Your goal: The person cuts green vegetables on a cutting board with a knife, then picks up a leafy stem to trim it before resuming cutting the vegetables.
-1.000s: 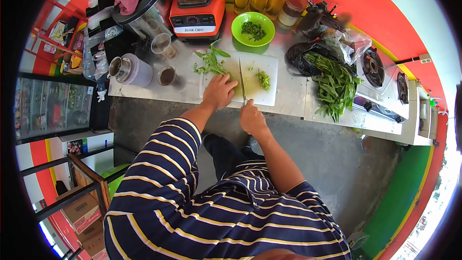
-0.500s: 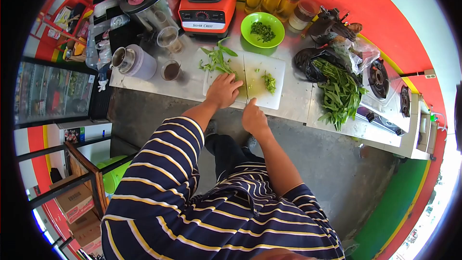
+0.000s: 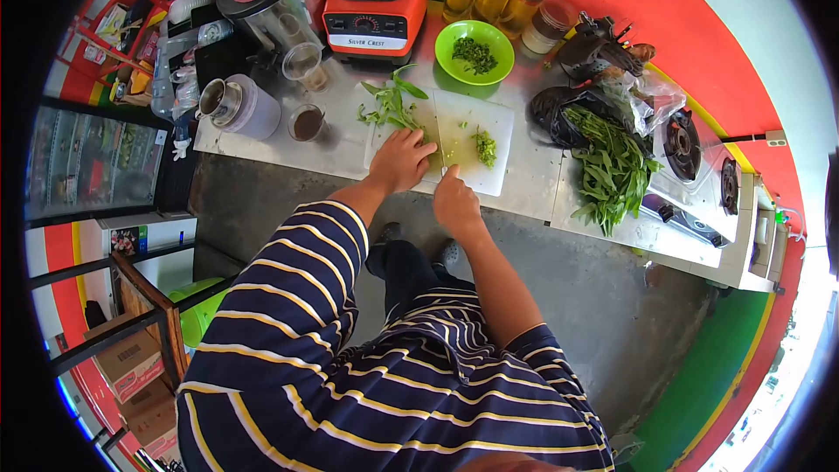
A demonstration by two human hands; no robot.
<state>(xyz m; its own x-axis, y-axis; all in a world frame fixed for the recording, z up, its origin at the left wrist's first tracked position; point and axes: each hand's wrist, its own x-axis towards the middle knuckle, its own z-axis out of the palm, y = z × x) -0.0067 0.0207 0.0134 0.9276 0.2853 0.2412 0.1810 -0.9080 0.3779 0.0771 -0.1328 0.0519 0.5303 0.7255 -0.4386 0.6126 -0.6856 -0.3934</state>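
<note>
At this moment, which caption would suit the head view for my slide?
Left hand on leafy greens, right hand holding a knife, at a white cutting board.

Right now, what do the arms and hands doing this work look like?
They are human, with no machinery or cables. The left hand and right hand are bare: no gloves, and no watch or bracelet shows. The left sleeve and right sleeve are dark navy with thin white-and-yellow stripes, both stopping short of the hands.
</note>
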